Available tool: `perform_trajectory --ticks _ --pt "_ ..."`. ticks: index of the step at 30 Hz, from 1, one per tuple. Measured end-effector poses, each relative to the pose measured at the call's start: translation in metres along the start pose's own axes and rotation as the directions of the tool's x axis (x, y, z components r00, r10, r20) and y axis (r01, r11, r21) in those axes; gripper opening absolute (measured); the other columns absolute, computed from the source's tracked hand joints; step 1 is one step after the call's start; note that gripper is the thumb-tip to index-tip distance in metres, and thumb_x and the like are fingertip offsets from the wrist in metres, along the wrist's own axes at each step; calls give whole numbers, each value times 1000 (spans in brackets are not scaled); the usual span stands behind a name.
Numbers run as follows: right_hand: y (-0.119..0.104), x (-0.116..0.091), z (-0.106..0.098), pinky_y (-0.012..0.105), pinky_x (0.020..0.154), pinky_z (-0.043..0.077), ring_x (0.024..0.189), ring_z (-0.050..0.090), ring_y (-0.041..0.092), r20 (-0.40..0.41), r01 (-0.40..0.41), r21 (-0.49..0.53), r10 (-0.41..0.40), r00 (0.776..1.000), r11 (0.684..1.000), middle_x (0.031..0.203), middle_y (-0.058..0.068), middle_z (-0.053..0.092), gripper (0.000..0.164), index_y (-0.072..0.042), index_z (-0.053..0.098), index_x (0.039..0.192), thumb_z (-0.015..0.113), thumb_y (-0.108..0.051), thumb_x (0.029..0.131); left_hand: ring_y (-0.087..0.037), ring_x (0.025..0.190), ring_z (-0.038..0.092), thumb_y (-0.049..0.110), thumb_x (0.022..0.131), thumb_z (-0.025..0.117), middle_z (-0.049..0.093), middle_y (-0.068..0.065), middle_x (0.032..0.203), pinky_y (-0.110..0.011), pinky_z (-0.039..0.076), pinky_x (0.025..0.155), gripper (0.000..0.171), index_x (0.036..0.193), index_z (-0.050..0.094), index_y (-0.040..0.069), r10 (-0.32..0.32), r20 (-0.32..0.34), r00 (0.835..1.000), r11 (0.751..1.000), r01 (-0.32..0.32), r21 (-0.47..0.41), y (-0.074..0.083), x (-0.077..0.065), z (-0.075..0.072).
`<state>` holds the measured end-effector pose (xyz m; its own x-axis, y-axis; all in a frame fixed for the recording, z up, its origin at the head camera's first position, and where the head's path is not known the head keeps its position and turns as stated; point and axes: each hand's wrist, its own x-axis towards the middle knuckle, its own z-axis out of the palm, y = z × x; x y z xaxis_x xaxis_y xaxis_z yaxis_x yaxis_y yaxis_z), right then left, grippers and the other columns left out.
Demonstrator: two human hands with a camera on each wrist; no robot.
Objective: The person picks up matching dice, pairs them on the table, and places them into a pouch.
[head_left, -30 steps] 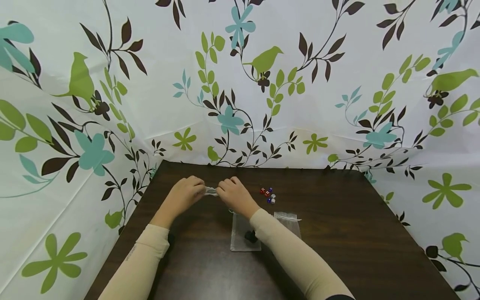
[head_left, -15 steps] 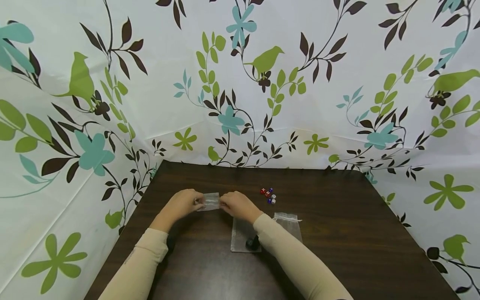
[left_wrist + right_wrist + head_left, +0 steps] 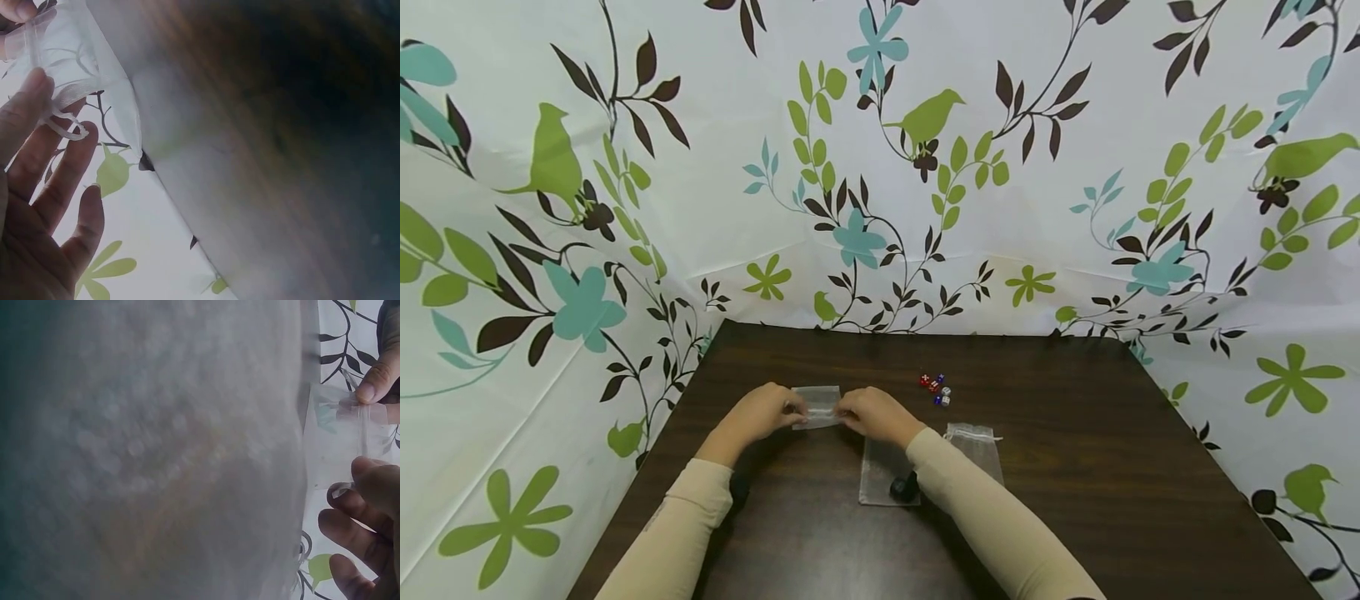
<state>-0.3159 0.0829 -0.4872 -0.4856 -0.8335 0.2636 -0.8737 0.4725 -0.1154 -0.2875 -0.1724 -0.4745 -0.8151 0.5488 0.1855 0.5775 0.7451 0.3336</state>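
The pouch (image 3: pixel 820 397), a small sheer bag, is suspended between both hands over the far-left part of the worktop (image 3: pixel 1075 475), nearer the far edge than the near edge; the wrist views show it against the patterned cloth (image 3: pixel 940 287), so it appears to be raised. The left hand (image 3: pixel 758 418) pinches one side between thumb and index finger, with the remaining fingers spread and partly extended. The right hand (image 3: pixel 880 414) pinches the opposite side likewise, its other fingers loosely bent. A cord (image 3: pixel 81 132) loops out beside the left fingers. Handling: expect the pouch to be very light, limp and somewhat slippery; the mesh probably snags or tears under a hard pull. Take hold at the side edges by the cord channel, where the fabric is doubled, and keep the tension low. Surrounding items: the dice (image 3: pixel 934 386), red, blue and pale, lie in a loose cluster toward the far edge, to the right of the right hand and apart from it. The near pouch (image 3: pixel 877 479) lies flat, closer to the near edge; the right sleeve (image 3: pixel 992 517) passes over it and hides part of it. The outer pouch (image 3: pixel 976 450) lies just beyond that sleeve toward the right edge, partly covered. The sleeve is the main obstruction to both.
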Motion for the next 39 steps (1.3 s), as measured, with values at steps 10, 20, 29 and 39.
perform_trajectory --ticks 10,20,29,39 --pt "3 -1 -2 21 85 52 95 66 5 29 -41 105 38 999 994 106 -4 73 20 -13 74 117 70 -12 98 -5 74 66 20 87 80 72 12 80 -32 55 70 5 83 79 16 8 8 1000 1000 -7 -13 -3 1 -2" --pt "4 -7 -5 25 90 51 101 64 2 57 -100 213 90 994 972 123 -4 71 43 -19 62 141 62 -37 102 -3 71 64 19 86 80 72 10 80 -28 54 67 8 82 79 12 56 16 998 998 -56 -4 -1 1 -2" --pt "31 -20 -14 35 88 54 100 66 15 -19 -332 255 348 937 908 113 4 70 36 -4 66 129 64 -27 102 -6 73 66 20 86 80 72 10 80 -28 55 68 10 83 78 11 54 8 998 998 -55 9 1 0 -2" --pt "81 -52 -18 44 88 53 103 63 30 -82 -649 211 674 734 731 113 14 66 27 -1 69 119 73 -12 95 -8 75 68 21 84 81 74 9 82 -30 56 69 7 84 79 14 45 12 999 999 -45 23 1 1 -2"
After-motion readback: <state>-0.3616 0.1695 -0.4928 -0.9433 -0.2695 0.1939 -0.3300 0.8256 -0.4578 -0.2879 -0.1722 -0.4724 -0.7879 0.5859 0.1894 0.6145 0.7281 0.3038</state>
